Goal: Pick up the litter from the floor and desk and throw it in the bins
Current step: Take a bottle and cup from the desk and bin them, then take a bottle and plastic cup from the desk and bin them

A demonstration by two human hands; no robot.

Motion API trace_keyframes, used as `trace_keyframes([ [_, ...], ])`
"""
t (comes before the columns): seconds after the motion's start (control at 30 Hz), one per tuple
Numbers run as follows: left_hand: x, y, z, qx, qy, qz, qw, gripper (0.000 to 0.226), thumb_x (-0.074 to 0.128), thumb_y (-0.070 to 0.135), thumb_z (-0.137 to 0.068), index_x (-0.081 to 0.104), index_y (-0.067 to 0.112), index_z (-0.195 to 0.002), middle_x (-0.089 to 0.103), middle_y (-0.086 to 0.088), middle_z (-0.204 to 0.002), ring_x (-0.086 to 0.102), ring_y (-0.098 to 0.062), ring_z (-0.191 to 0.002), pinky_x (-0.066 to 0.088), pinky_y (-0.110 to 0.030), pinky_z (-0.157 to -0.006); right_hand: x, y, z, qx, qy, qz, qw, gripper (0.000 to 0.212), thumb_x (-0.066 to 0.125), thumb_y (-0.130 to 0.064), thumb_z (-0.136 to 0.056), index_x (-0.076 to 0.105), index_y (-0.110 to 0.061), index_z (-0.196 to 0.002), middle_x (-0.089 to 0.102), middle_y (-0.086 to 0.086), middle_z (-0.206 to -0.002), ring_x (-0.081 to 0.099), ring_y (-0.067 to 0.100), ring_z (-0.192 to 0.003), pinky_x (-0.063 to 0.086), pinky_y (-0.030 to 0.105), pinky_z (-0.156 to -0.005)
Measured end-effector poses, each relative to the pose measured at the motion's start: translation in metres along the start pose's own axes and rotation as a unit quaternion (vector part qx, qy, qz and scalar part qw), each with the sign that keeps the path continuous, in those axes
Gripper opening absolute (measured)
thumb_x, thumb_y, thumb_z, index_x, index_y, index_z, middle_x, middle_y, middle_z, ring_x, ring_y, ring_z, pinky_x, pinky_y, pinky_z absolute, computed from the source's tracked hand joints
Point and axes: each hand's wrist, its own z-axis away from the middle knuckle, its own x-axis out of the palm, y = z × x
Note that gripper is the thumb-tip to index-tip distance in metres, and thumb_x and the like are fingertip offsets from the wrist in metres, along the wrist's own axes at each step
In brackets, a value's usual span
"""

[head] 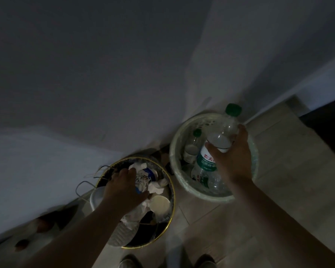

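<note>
1. Showing a white-and-green label with red characters too blurred to read, the clear plastic bottle [219, 140] has a green cap [233, 109].
2. Its long axis runs from 7 o'clock up to the cap at 1 o'clock — above the pale bin [211, 196].
3. The right hand [232, 157] is clamped around its middle.
4. At 8 o'clock, the left hand [124, 187] grips crumpled blue-and-white litter [143, 179] over the gold-rimmed bin [171, 209] — fingers curled closed.
</note>
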Motion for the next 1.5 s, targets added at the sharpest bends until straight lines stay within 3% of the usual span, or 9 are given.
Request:
trace_keyframes([
  [0.2, -0.006, 0.003, 0.01, 0.019, -0.005, -0.012, 1.0, 0.08, 0.06, 0.063, -0.078, 0.034, 0.019, -0.14, 0.045, -0.003, -0.133, 0.044, -0.022, -0.122, 0.045, -0.034, -0.096, -0.004, 0.008, 0.018, 0.029, -0.046, 0.092, 0.994, 0.082, 0.074, -0.028, -0.078, 0.032, -0.014, -0.147, 0.044, 0.007, -0.143, 0.044, 0.023, -0.13, 0.036, 0.028, -0.103],
  [0.37, -0.026, 0.004, 0.024, 0.043, 0.0, -0.032, 0.999, 0.076, 0.058, 0.062, -0.079, 0.037, 0.02, -0.138, 0.047, -0.001, -0.131, 0.047, -0.019, -0.119, 0.045, -0.031, -0.096, -0.023, -0.006, 0.037, 0.02, -0.065, 0.138, 0.988, 0.052, 0.071, -0.022, -0.081, 0.054, -0.012, -0.13, 0.057, 0.007, -0.127, 0.053, 0.019, -0.114, 0.037, 0.02, -0.088],
  [0.47, -0.049, 0.008, 0.037, 0.051, -0.001, -0.044, 0.998, 0.074, 0.058, 0.061, -0.079, 0.039, 0.019, -0.137, 0.047, -0.001, -0.131, 0.048, -0.019, -0.119, 0.044, -0.029, -0.094, -0.043, -0.023, 0.05, 0.008, -0.105, 0.161, 0.981, 0.038, 0.068, -0.022, -0.083, 0.06, -0.017, -0.12, 0.063, 0.003, -0.117, 0.058, 0.014, -0.101, 0.042, 0.022, -0.08],
  [0.6, -0.093, 0.017, 0.059, 0.064, 0.012, -0.042, 0.997, 0.073, 0.061, 0.057, -0.078, 0.04, 0.02, -0.138, 0.05, -0.002, -0.131, 0.05, -0.019, -0.118, 0.041, -0.027, -0.091, -0.075, -0.054, 0.067, 0.001, -0.17, 0.244, 0.955, 0.039, 0.066, -0.025, -0.084, 0.059, -0.02, -0.122, 0.061, 0.0, -0.122, 0.058, 0.016, -0.11, 0.046, 0.027, -0.088],
  [0.77, -0.166, 0.038, 0.102, 0.103, -0.002, -0.033, 0.994, 0.072, 0.063, 0.052, -0.08, 0.035, 0.023, -0.14, 0.046, 0.0, -0.132, 0.048, -0.019, -0.117, 0.041, -0.03, -0.095, -0.126, -0.114, 0.088, 0.033, -0.271, 0.34, 0.9, 0.043, 0.063, -0.029, -0.084, 0.054, -0.024, -0.125, 0.058, -0.003, -0.127, 0.055, 0.015, -0.118, 0.04, 0.021, -0.082],
  [0.9, -0.238, 0.059, 0.149, 0.164, 0.004, -0.047, 0.985, 0.068, 0.056, 0.049, -0.087, 0.031, 0.021, -0.144, 0.04, 0.0, -0.139, 0.043, -0.018, -0.124, 0.038, -0.028, -0.1, -0.177, -0.19, 0.105, -0.026, -0.24, 0.367, 0.898, 0.04, 0.059, -0.034, -0.084, 0.052, -0.028, -0.123, 0.058, -0.007, -0.124, 0.053, 0.01, -0.117, 0.039, 0.019, -0.088],
  [1.03, -0.337, 0.073, 0.202, 0.248, 0.126, 0.004, 0.961, 0.057, 0.066, 0.044, -0.081, 0.059, 0.005, -0.122, 0.06, -0.011, -0.118, 0.063, -0.02, -0.104, 0.052, -0.026, -0.081, -0.234, -0.288, 0.122, -0.093, -0.208, 0.351, 0.908, 0.036, 0.061, -0.033, -0.083, 0.053, -0.03, -0.118, 0.058, -0.007, -0.117, 0.054, 0.012, -0.113, 0.04, 0.021, -0.086],
  [1.2, -0.458, 0.074, 0.267, 0.28, 0.153, -0.013, 0.948, 0.063, 0.055, 0.052, -0.088, 0.04, 0.021, -0.14, 0.05, 0.0, -0.134, 0.049, -0.013, -0.12, 0.039, -0.024, -0.096, -0.301, -0.409, 0.155, -0.185, -0.168, 0.314, 0.916, 0.042, 0.061, -0.034, -0.088, 0.05, -0.027, -0.128, 0.055, -0.006, -0.123, 0.051, 0.009, -0.112, 0.037, 0.018, -0.086],
  [1.5, -0.637, 0.078, 0.414, 0.323, 0.346, -0.025, 0.881, 0.058, 0.064, 0.049, -0.081, 0.051, 0.024, -0.131, 0.059, 0.002, -0.125, 0.056, -0.015, -0.114, 0.04, -0.024, -0.098, -0.403, -0.594, 0.223, -0.356, -0.053, 0.263, 0.895, 0.047, 0.065, -0.037, -0.087, 0.05, -0.028, -0.13, 0.057, -0.008, -0.121, 0.051, 0.007, -0.11, 0.039, 0.018, -0.096],
])
